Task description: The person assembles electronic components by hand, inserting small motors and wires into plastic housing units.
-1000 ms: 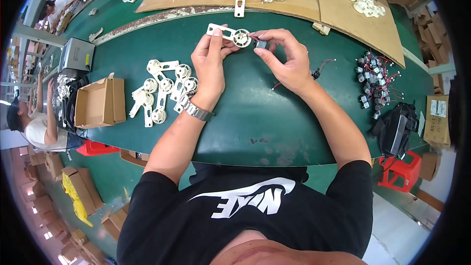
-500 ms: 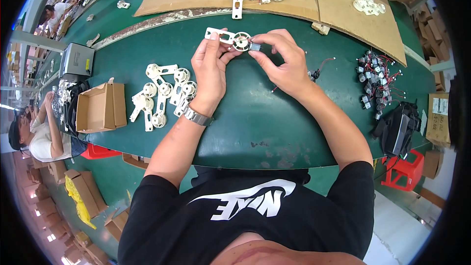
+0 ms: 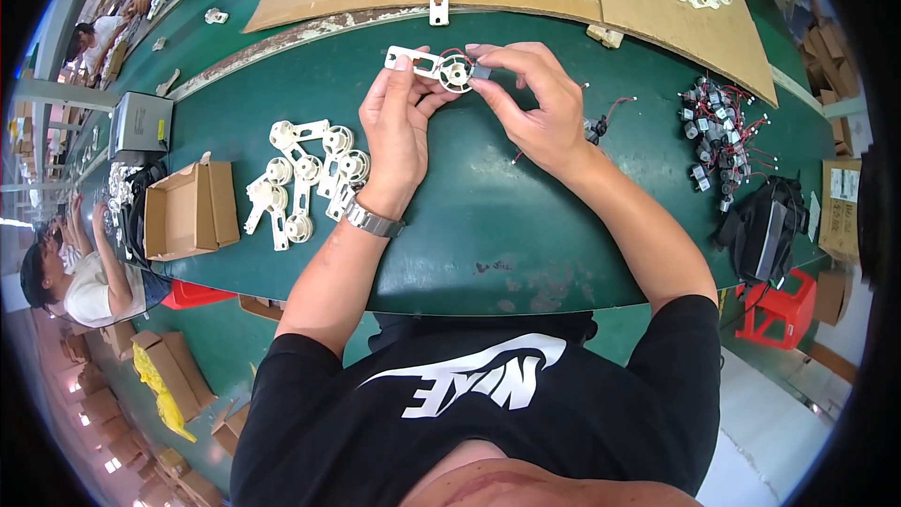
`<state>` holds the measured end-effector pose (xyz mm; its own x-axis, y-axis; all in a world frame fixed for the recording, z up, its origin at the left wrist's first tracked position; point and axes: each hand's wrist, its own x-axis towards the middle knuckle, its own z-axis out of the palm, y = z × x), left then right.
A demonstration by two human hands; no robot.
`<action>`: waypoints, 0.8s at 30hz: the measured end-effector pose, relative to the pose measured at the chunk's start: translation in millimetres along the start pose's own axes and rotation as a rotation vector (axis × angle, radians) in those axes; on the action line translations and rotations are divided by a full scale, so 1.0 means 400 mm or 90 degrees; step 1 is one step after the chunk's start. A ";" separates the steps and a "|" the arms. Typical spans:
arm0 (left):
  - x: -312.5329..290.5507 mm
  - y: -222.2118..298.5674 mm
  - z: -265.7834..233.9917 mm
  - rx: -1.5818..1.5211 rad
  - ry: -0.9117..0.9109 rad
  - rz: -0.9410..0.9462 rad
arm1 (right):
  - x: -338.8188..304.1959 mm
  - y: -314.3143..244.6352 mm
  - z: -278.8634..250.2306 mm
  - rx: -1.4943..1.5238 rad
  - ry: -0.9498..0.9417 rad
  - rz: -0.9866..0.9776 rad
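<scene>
My left hand (image 3: 398, 122) is closed on a white plastic part (image 3: 454, 73) with a flat slotted handle and a round, spoked ring, held above the green table. At the ring's right side, my right hand (image 3: 542, 103) pinches a small grey motor (image 3: 481, 70) between thumb and fingers. Thin red wire loops over the ring. How far the motor sits in the ring I cannot tell. Left of my left wrist lie several similar white parts (image 3: 308, 169). A few loose motors with wires (image 3: 595, 129) rest just behind my right forearm.
Many motors with red and black wires (image 3: 723, 136) are heaped at the right, beside a black bag-like object (image 3: 765, 230). White parts cover a cardboard sheet (image 3: 554, 2) at the far side. An open cardboard box (image 3: 192, 207) and a grey metal box (image 3: 143, 125) stand left. Another person (image 3: 89, 272) sits farther left.
Both hands have shifted slightly left with the white part and motor. The ring has turned a little, and the red wire now shows looping over its top.
</scene>
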<state>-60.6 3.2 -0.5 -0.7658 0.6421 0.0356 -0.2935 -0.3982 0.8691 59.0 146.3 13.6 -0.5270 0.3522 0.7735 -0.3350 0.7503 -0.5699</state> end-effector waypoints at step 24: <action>-0.002 -0.011 0.001 0.005 0.050 0.088 | -0.018 -0.004 -0.001 -0.003 -0.133 -0.063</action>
<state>-58.5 4.8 -4.1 -0.8412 0.5278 0.1173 -0.1773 -0.4742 0.8624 63.5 142.8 8.9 -0.6424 0.1542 0.7507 -0.3892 0.7782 -0.4928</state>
